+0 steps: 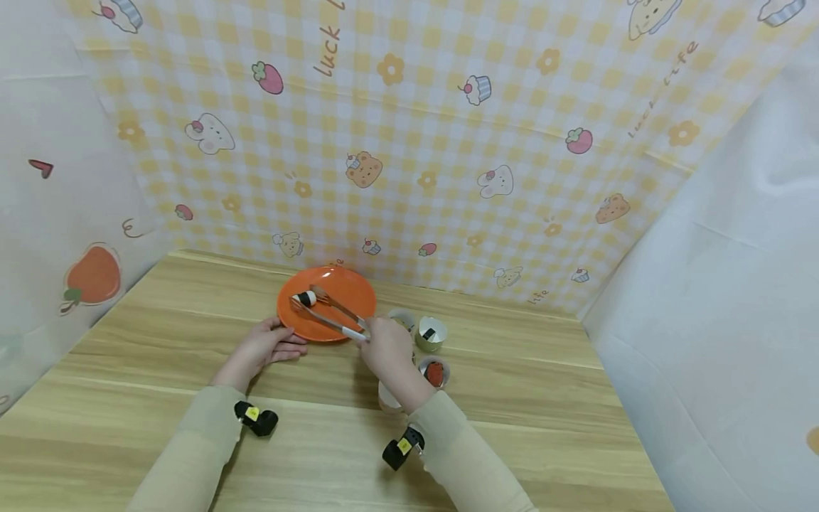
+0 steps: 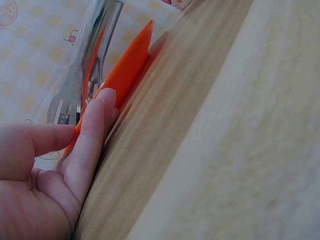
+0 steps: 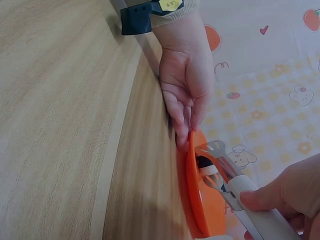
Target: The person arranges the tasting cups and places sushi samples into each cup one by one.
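Note:
On the orange plate (image 1: 352,284) lies a small rice roll (image 1: 306,299), white with a black band. Metal tongs with white handles (image 1: 353,333) reach over the plate, their slotted tips on either side of the roll. My right hand (image 1: 389,348) grips the handles; in the right wrist view the thumb presses on one handle (image 3: 262,217). At the plate's near left rim, my left hand (image 1: 271,343) pinches the edge. The left wrist view shows its thumb on the rim and its other fingers (image 2: 90,130) along the outside and underneath.
Several small cups stand to the right of the plate, partly behind my right hand. One green cup (image 1: 431,334) holds a white-and-black piece, another a red-orange piece (image 1: 435,373). A pale cup (image 1: 387,398) sits by my right wrist. A patterned cloth (image 1: 422,142) hangs behind the wooden table (image 1: 525,377).

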Demonstrator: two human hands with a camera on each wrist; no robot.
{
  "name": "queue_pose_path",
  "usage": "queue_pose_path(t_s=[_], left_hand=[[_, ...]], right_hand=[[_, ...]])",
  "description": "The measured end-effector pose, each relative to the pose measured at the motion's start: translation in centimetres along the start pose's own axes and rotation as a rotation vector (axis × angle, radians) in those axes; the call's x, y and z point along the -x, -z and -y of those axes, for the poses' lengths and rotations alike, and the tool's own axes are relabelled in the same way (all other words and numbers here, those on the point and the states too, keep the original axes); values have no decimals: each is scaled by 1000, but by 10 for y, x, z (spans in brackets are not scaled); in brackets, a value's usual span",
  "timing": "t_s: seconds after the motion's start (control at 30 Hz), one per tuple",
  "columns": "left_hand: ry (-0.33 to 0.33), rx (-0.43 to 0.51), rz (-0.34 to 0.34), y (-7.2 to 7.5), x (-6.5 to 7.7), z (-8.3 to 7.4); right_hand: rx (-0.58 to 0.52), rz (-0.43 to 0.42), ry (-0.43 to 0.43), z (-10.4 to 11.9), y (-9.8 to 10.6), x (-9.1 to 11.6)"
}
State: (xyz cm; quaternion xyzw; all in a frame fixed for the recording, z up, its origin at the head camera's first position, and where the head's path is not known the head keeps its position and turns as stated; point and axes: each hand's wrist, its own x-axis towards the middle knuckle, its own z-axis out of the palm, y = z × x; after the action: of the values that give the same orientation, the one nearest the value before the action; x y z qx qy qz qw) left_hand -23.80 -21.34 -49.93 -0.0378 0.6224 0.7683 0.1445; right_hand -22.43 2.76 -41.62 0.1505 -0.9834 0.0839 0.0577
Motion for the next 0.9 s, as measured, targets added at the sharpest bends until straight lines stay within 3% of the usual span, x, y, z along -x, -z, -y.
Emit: queue_pose_path(t_s=[0.9], left_hand=[[13,0,1,-3,2,-4]], right_hand=[[-10,-28,26,-7,-3,-2]])
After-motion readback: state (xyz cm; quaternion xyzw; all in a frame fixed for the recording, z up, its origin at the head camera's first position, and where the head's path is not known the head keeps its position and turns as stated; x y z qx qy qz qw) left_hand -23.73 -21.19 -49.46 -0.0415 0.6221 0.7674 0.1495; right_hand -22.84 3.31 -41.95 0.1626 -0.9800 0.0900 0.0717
